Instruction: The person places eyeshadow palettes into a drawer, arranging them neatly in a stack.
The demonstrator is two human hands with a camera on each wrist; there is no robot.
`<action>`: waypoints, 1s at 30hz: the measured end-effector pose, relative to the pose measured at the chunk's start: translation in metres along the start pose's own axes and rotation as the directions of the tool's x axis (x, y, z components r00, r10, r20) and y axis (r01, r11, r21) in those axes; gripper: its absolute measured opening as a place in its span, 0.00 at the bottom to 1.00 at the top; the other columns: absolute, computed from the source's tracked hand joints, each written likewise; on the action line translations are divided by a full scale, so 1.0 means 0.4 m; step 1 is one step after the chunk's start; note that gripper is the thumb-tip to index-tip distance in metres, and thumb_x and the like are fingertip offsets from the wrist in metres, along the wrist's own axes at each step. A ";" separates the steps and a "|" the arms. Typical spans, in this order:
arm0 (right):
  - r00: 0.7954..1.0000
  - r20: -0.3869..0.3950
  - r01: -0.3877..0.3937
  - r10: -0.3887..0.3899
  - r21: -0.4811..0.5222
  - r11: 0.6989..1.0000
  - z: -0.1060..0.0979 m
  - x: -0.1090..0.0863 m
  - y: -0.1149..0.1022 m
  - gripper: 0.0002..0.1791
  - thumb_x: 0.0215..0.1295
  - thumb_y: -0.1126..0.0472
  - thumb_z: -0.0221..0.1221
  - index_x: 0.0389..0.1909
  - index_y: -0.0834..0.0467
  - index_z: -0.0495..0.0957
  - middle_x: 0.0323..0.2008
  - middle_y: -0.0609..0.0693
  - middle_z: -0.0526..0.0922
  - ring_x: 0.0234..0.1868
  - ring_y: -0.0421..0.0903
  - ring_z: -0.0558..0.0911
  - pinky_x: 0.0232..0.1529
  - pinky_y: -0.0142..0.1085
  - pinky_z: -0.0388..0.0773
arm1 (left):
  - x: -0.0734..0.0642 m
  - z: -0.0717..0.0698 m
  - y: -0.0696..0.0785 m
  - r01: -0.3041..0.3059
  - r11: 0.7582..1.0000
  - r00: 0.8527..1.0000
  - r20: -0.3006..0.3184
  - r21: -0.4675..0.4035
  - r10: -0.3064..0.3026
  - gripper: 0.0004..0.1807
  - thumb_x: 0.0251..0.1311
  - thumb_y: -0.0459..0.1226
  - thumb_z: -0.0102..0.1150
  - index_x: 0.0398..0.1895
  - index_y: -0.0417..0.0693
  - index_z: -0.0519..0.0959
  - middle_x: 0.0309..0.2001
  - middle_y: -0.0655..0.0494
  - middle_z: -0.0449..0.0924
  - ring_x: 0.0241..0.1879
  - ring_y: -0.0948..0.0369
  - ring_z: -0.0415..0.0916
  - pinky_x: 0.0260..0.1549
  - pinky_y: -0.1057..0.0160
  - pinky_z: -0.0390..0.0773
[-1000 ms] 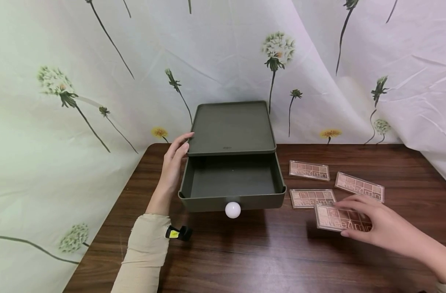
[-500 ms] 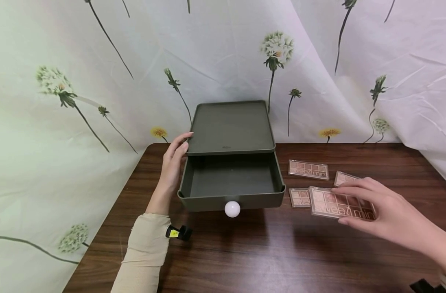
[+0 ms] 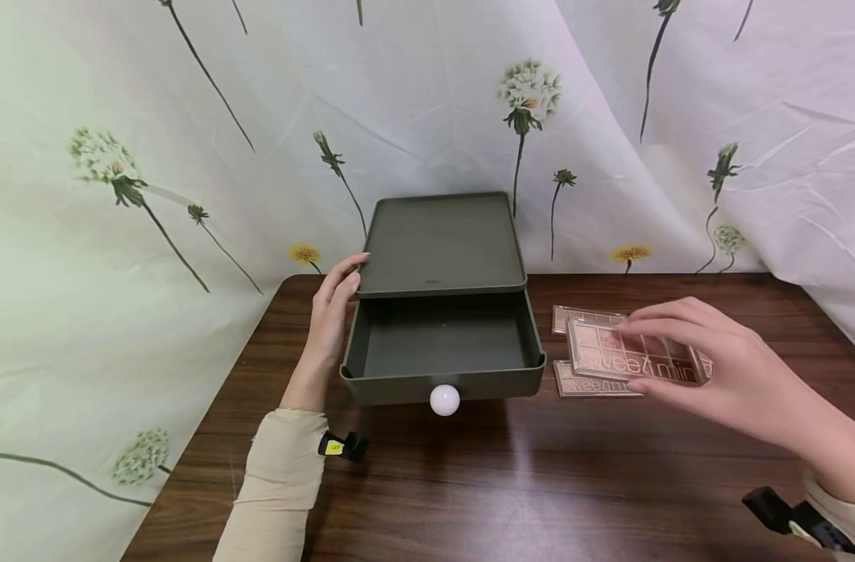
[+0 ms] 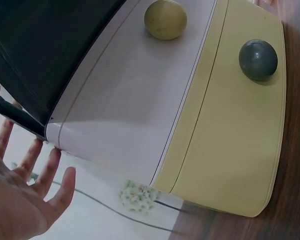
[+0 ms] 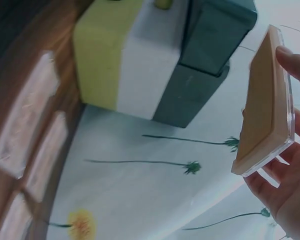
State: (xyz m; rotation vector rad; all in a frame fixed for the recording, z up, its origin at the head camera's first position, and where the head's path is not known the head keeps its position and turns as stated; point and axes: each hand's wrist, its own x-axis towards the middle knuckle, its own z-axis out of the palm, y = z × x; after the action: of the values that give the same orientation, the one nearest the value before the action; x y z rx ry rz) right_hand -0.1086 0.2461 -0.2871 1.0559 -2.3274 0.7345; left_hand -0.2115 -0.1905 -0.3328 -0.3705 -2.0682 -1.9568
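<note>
My right hand (image 3: pixel 729 359) holds an eyeshadow palette (image 3: pixel 631 351) in the air, thumb below and fingers along the top edge. Its clear lid faces the head camera; the right wrist view shows the plain back of the palette (image 5: pixel 262 105). My left hand (image 3: pixel 329 320) touches the left side of a three-tier drawer cabinet (image 3: pixel 441 242) with straight, spread fingertips. The dark green top drawer (image 3: pixel 399 390) is pulled out, its inside bare, with a white knob (image 3: pixel 445 400) in front. Below it, the left wrist view shows a closed pale drawer (image 4: pixel 125 85) and a closed yellow drawer (image 4: pixel 230 125).
On the wooden table (image 3: pixel 540 484), right of the cabinet, lie a back palette (image 3: pixel 562 318) and a front palette (image 3: pixel 571 384), partly covered by the held one. A third palette (image 3: pixel 706 364) barely shows behind my right hand. A dandelion-print cloth (image 3: pixel 259 156) hangs behind.
My right hand has lifted the palette off the table area and carried it up and leftward, over the lying ones. The left hand and the open drawer have stayed put.
</note>
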 end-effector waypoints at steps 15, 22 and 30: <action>0.998 -0.030 0.050 -0.047 0.119 0.992 0.061 0.134 -0.056 0.26 0.51 0.51 0.75 0.53 0.51 0.83 0.52 0.42 0.81 0.51 0.38 0.75 0.51 0.27 0.65 | 0.001 0.002 0.000 -0.016 0.999 1.000 -0.002 -0.027 0.016 0.24 0.72 0.42 0.45 0.66 0.40 0.71 0.65 0.59 0.68 0.55 0.60 0.66 0.49 0.58 0.64; 0.998 -0.010 0.055 -0.055 0.139 0.989 0.103 0.195 -0.083 0.27 0.49 0.55 0.76 0.53 0.49 0.83 0.53 0.41 0.80 0.51 0.38 0.73 0.45 0.30 0.66 | 0.000 0.002 -0.001 -0.016 1.000 1.000 -0.005 -0.022 0.015 0.24 0.72 0.42 0.44 0.66 0.40 0.71 0.64 0.59 0.68 0.55 0.61 0.64 0.48 0.58 0.63; 0.995 0.016 0.089 -0.094 0.174 0.981 0.158 0.262 -0.117 0.25 0.50 0.54 0.76 0.51 0.49 0.84 0.51 0.40 0.81 0.48 0.39 0.74 0.43 0.34 0.69 | 0.000 0.001 -0.002 -0.015 1.000 1.000 -0.003 0.002 0.015 0.25 0.72 0.43 0.44 0.67 0.40 0.71 0.65 0.59 0.67 0.56 0.62 0.64 0.49 0.56 0.63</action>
State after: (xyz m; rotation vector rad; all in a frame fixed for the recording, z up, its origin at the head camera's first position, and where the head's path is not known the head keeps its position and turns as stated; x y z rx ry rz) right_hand -0.1460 0.1242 -0.2570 1.2449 -2.2499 0.9059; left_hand -0.2117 -0.1900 -0.3336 -0.3806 -2.0594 -1.9454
